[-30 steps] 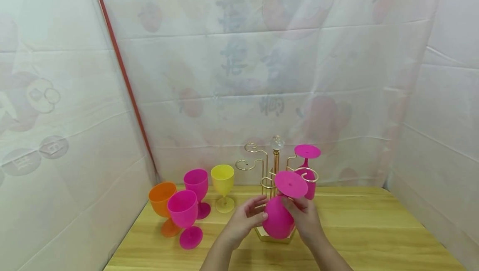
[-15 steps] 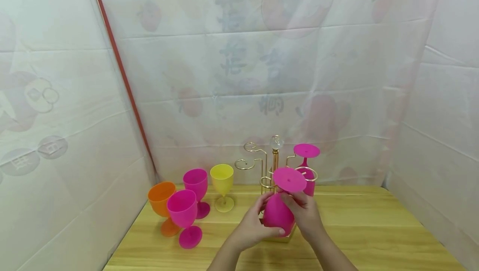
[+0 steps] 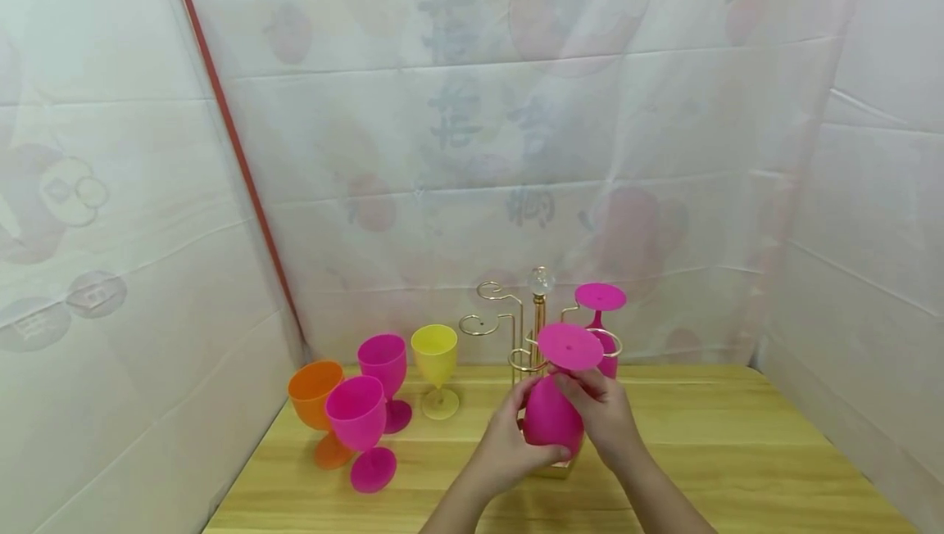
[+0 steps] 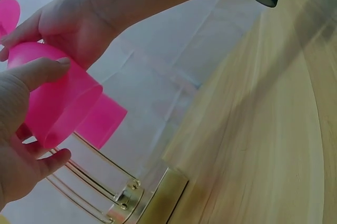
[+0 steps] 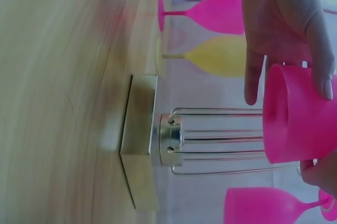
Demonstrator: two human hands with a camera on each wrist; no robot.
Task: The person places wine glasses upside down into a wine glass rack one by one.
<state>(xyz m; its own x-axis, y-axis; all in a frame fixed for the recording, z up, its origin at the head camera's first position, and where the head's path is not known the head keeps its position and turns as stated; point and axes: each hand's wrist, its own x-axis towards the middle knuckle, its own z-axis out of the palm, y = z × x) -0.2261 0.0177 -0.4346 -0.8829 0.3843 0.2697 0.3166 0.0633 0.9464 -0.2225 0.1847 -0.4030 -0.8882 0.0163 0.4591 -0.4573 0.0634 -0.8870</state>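
Note:
A pink goblet (image 3: 551,413) is held upside down in front of the gold wire goblet rack (image 3: 539,317), its round foot on top. My right hand (image 3: 603,419) pinches it near the stem, just under the foot. Around the bowl near its rim, my left hand (image 3: 509,445) holds it with the thumb on the near side; the right wrist view shows that thumb against the bowl (image 5: 303,116). Behind the right hand, a second pink goblet (image 3: 601,296) hangs inverted from a right-hand hook of the rack.
Upright on the wooden table (image 3: 723,460), left of the rack, stand an orange goblet (image 3: 315,393), a yellow goblet (image 3: 435,354) and two pink goblets, one nearer (image 3: 357,413) and one farther back (image 3: 383,360). Left-side rack loops (image 3: 479,325) hold nothing. Cloth walls enclose the table.
The held goblet has tipped more upright and risen slightly, its foot now close to the front loop. My left hand has shifted right and lower along the bowl, its thumb near the rim.

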